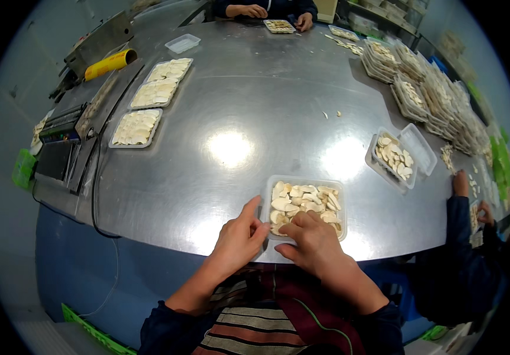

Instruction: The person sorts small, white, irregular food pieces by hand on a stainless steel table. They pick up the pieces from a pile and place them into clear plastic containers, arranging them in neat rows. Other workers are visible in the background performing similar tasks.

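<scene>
Right before me on the steel table lies a clear plastic tray (343,208) filled with pale dried mushroom slices (304,199). My right hand (316,242) reaches over the tray's near edge, its bent fingertips down among the slices. Whether a slice is pinched there cannot be told, since the hand hides the fingertips. Along the tray's left side is my left hand (238,237), with forefinger extended and thumb apart, near the lower left corner. It holds nothing.
Filled trays (135,128) line the table's left. At right a half-filled tray (395,156) leans on an empty tray (419,148), before stacked trays (441,97). A scale (55,159) with a cable is left. Co-workers sit opposite (266,9) and at right (461,235).
</scene>
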{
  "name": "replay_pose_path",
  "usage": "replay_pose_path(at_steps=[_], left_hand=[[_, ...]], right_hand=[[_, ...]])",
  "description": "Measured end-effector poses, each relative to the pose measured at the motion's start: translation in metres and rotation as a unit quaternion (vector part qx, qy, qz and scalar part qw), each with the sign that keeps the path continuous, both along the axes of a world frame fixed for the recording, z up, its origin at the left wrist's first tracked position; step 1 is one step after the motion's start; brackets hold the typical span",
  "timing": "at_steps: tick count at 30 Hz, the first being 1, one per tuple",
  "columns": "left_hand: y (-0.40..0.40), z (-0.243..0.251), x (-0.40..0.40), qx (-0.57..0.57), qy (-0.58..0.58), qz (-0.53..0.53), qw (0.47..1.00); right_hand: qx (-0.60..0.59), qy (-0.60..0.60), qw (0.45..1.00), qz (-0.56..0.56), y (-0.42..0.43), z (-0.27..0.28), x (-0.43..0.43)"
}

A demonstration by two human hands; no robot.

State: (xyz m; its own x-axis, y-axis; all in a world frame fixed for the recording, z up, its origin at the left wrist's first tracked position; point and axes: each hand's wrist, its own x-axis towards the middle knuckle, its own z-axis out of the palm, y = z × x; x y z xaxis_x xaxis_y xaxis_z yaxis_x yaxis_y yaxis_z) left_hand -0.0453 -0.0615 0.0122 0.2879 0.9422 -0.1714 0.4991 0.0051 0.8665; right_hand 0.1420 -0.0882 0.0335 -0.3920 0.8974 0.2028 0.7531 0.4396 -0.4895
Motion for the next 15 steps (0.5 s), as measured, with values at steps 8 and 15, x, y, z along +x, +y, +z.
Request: replay_pose_path(at_steps=[8,15], left_hand=[[-0.001,-0.017,0.009,-0.011,-0.092,0.055,0.994],[-0.001,-0.018,0.009,0.006,-0.092,0.055,0.994]], right_hand=[[-0.033,-0.028,0.999,0.005,0.016,-0.004,-0.004],[-0.035,-0.010,0.999,0.034,0.030,-0.008,0.004]])
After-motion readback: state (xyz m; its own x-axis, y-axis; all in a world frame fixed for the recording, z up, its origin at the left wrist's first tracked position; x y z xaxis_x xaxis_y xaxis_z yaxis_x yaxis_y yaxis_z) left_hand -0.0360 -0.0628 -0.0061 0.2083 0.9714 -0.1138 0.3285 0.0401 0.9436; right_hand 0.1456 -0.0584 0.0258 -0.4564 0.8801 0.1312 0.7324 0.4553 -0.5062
